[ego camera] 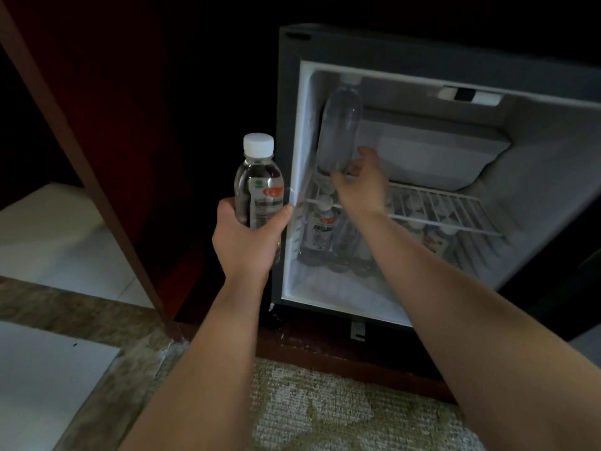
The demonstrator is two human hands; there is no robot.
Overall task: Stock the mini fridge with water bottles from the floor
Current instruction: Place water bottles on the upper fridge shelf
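The mini fridge [383, 50] stands open in front of me. My left hand [247, 236] holds a clear water bottle [258, 177] with a white cap upright, just outside the fridge's left edge. My right hand [357, 183] reaches inside and grips the base of a second clear bottle [340, 131], which stands upright on the left end of the white wire shelf [455, 209]. Below the shelf, several labelled water bottles [320, 232] stand on the fridge floor. The fingers of my right hand are partly hidden behind the bottle.
A white freezer box [435, 154] fills the upper back of the fridge. A dark wooden cabinet panel [107, 177] stands to the left. Patterned carpet [325, 411] lies below, with pale floor tiles [48, 242] at the left.
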